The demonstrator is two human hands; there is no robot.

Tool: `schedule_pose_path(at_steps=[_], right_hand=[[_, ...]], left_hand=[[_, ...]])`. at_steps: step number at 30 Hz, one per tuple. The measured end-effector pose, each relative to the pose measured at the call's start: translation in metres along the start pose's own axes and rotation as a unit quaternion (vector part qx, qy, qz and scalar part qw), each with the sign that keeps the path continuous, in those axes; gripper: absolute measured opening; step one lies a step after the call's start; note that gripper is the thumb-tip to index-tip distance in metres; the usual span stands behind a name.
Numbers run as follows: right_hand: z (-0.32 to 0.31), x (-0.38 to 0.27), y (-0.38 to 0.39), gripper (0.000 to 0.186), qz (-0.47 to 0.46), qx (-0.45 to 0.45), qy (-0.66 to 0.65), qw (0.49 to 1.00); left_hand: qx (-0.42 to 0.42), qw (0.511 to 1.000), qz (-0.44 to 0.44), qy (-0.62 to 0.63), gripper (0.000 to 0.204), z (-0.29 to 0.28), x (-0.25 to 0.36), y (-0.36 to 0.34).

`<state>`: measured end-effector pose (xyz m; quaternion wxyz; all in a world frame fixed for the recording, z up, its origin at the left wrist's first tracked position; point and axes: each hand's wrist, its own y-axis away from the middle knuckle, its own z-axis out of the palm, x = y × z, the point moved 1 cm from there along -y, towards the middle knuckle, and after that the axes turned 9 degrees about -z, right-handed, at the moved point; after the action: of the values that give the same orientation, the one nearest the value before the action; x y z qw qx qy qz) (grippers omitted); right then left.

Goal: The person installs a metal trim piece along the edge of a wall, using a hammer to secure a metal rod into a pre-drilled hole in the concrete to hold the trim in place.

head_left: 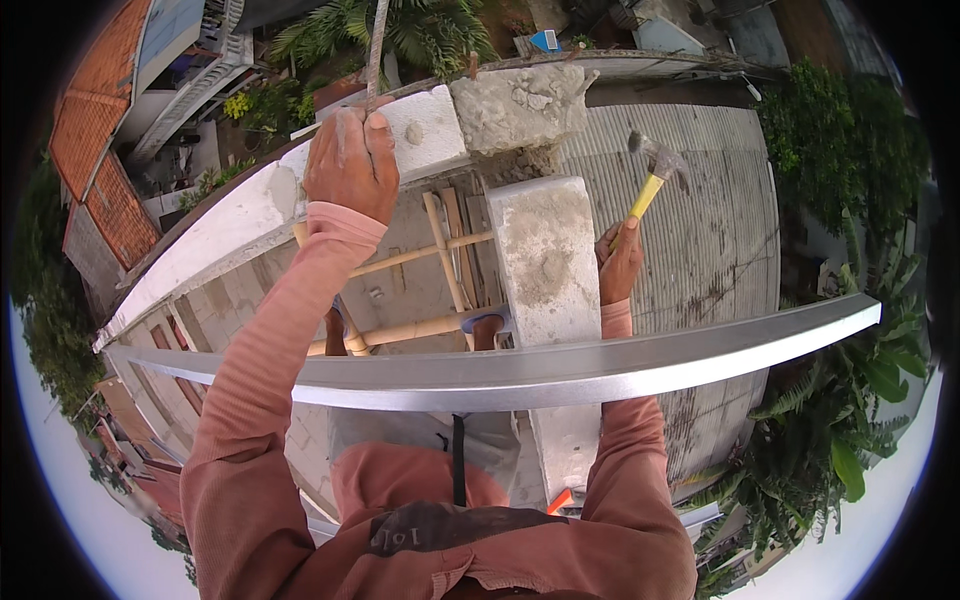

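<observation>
My left hand (352, 165) is closed around a thin upright rod (376, 55) at the top of a white block wall (230, 225). Rough grey concrete (518, 108) sits on the wall to its right. My right hand (620, 258) grips the yellow handle of a hammer (650, 185), its metal head raised over a corrugated roof. Beside that hand a white block beam (545, 260) with grey patches runs toward me. A long silver metal bar (720, 357) crosses over the beam and in front of my body.
Bamboo scaffolding (446, 270) lies below, with my feet in blue sandals on it. The corrugated roof (705, 220) spreads to the right, bordered by trees (830, 170). Tiled-roof houses (110, 190) stand lower at the left. An orange object (560, 500) lies near the beam's near end.
</observation>
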<state>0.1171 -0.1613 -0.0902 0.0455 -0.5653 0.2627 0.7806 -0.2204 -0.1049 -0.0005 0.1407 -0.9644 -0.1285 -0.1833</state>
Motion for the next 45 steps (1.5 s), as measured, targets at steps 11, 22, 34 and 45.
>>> schedule_pose_path(at_steps=[11,22,34,45], right_hand=[[-0.027,-0.032,-0.007,0.042,-0.020,-0.062,0.286,0.956],[-0.130,-0.134,0.087,0.036,0.167,0.120,0.056,0.977],[-0.083,-0.165,0.257,0.036,0.056,0.266,0.015,0.962],[-0.110,-0.139,0.307,0.035,0.174,0.263,-0.030,0.948]], left_hand=[[0.008,1.000,0.014,0.026,0.030,-0.003,-0.002,0.001],[0.039,0.967,0.180,0.177,0.026,-0.031,-0.008,0.007],[-0.396,0.901,0.177,-0.029,0.037,-0.013,0.037,0.028],[-0.359,0.897,0.259,-0.014,0.061,0.073,0.037,0.035]])
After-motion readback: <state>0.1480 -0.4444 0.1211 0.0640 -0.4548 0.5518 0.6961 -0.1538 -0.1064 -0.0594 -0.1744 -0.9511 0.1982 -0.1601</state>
